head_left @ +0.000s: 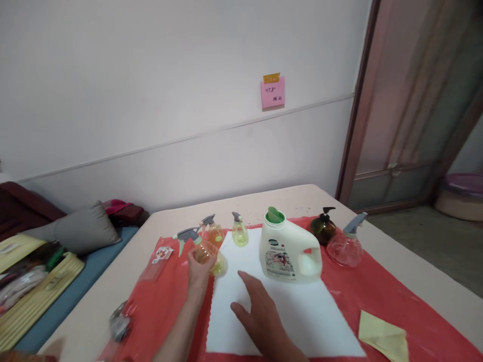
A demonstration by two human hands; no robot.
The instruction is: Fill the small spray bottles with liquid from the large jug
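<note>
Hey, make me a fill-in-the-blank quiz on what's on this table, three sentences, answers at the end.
1. The left hand grips an orange spray bottle with a ____ trigger head.
2. The right hand hovers, fingers spread, over the ____ sheet spread on the red cloth.
3. The big white detergent jug has a ____ cap.

Missing words: grey; white; green

The left hand [198, 271] grips a spray bottle [202, 248] over the red cloth [377, 296]. The right hand [260, 311] hovers open above the white sheet [302, 311], near the jug [287, 249].
</note>
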